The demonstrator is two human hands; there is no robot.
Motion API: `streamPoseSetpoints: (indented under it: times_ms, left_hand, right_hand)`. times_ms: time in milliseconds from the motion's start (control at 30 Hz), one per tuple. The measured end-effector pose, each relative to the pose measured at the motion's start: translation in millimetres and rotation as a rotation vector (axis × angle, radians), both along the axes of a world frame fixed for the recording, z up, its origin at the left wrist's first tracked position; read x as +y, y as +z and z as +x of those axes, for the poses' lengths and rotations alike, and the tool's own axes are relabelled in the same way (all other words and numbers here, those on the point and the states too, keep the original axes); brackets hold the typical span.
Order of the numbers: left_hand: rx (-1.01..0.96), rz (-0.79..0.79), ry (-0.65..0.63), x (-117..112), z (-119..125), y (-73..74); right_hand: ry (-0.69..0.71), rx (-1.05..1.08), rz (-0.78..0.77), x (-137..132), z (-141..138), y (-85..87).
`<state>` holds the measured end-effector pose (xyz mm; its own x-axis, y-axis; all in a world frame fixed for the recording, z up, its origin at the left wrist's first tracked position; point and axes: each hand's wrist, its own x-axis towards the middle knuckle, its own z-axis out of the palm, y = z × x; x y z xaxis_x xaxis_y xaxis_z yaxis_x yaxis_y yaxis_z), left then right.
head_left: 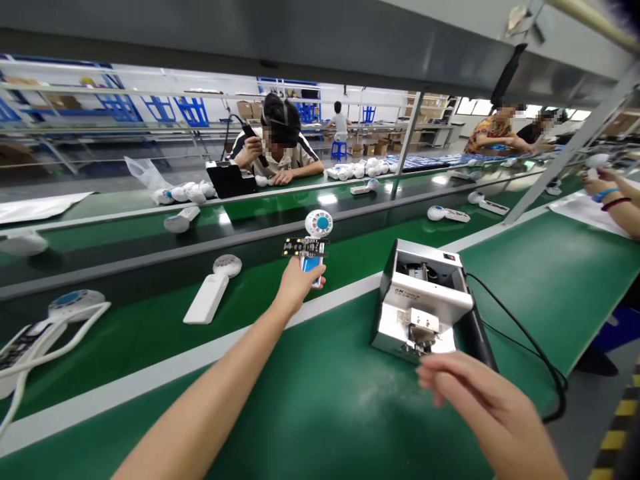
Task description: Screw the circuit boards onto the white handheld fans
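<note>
My left hand is stretched over the conveyor belt and closed around the handle of a white handheld fan. A blue part shows in the handle, and the fan's round head has a blue centre. Across the handle lies a black circuit board with small yellowish spots. My right hand, slightly blurred, is just in front of a silver screw feeder. Its fingers are curled and pressed together; whatever they may hold is hidden.
Left of my left hand, a white fan and a corded fan lie on the green belt. More fans lie farther along. A black cable runs right of the feeder. Across the line a co-worker holds a black tool; another person's hands are at right.
</note>
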<state>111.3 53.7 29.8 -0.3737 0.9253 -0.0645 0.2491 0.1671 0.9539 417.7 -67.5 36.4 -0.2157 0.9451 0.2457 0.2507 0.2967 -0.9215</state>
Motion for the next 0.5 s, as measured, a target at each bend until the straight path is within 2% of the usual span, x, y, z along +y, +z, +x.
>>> streamPoseSetpoints:
  times_ms: [100,133,233,333,433,500]
  left_hand:
    - [0.075,0.116,0.027,-45.9,15.4,9.5]
    - [0.089,0.170,0.014,-59.5,21.3,12.4]
    - [0.065,0.350,-0.079,-93.2,37.1,16.9]
    - [0.004,0.406,-0.188,-115.8,45.3,14.7]
    - [-0.069,0.348,-0.288,-127.8,48.2,11.8]
    - [-0.220,0.276,-0.309,-131.2,50.7,10.9]
  right_hand:
    - [0.108,0.198,-0.214,18.5,-60.4,9.5]
    - [0.136,0.280,-0.308,24.9,-77.0,9.8]
    - [0.207,0.650,-0.443,35.3,-111.8,7.2]
    - [0.207,0.779,-0.453,30.6,-123.3,4.7]
    - [0.171,0.822,-0.462,23.0,-119.2,4.2]
    - [0.166,0.824,-0.480,22.0,-113.0,4.4]
